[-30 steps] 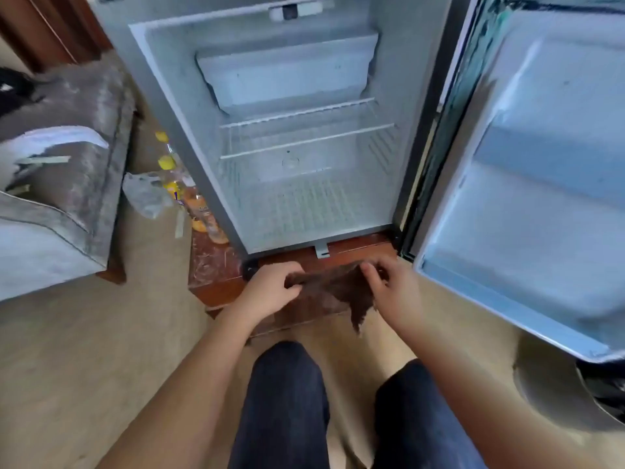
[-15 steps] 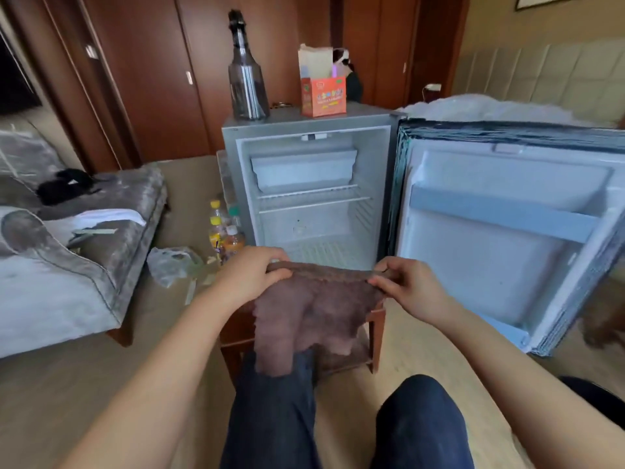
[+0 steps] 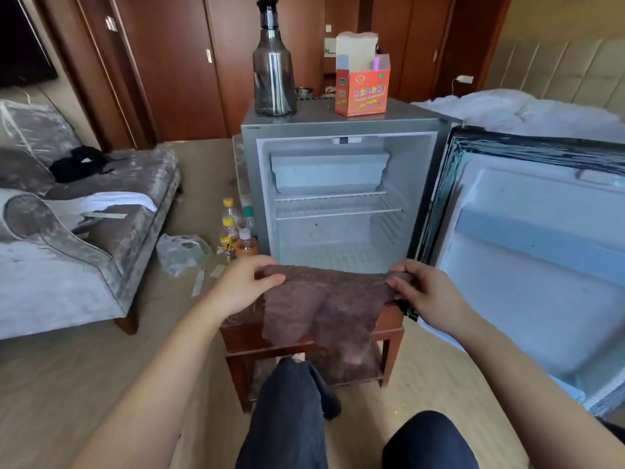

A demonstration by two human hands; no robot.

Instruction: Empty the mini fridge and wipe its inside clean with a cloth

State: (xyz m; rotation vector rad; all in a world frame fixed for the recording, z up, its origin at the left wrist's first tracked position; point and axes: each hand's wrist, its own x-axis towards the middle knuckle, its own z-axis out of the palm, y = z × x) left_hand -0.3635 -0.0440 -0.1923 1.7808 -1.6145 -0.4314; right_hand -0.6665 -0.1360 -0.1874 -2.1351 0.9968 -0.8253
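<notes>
A brown cloth (image 3: 321, 306) hangs spread out in front of the mini fridge (image 3: 250, 157). My left hand (image 3: 243, 282) pinches its upper left corner and my right hand (image 3: 419, 289) pinches its upper right corner. The fridge stands on a low wooden stand (image 3: 243, 336) with its door (image 3: 527, 265) swung open to the right. Inside I see a white freezer box and a wire shelf (image 3: 334, 206), with nothing on them. The cloth hides the front edge of the fridge floor.
Several drink bottles (image 3: 236, 235) and a plastic bag (image 3: 179, 252) sit on the floor left of the fridge. A grey spray bottle (image 3: 273, 66) and an orange box (image 3: 362, 89) stand on top. A grey sofa (image 3: 67, 238) is at the left, a bed (image 3: 524, 113) behind at the right.
The view rose from close on the fridge to the whole room. Both hands lifted the bunched cloth and spread it wide between them.
</notes>
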